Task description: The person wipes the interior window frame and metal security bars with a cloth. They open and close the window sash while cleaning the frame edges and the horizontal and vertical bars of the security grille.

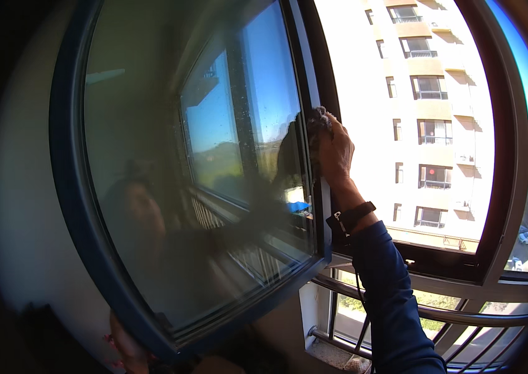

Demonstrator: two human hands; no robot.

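An opened window sash with a dark frame and glass stands tilted in front of me. My right hand is closed on a dark grey, fluffy cloth, which presses against the sash's right-hand frame edge. A dark band circles that wrist, below which a navy sleeve runs down. At the lower left, my left hand is beside the sash's bottom corner, its fingers mostly hidden behind the frame and in shadow. Something pinkish red shows next to it. Droplets or specks dot the glass, which reflects sky and a person.
The dark window frame surrounds an opening, with a tall apartment building outside. Metal railings run beneath the opening. A pale wall is on the left. A thin dark cord hangs near my right sleeve.
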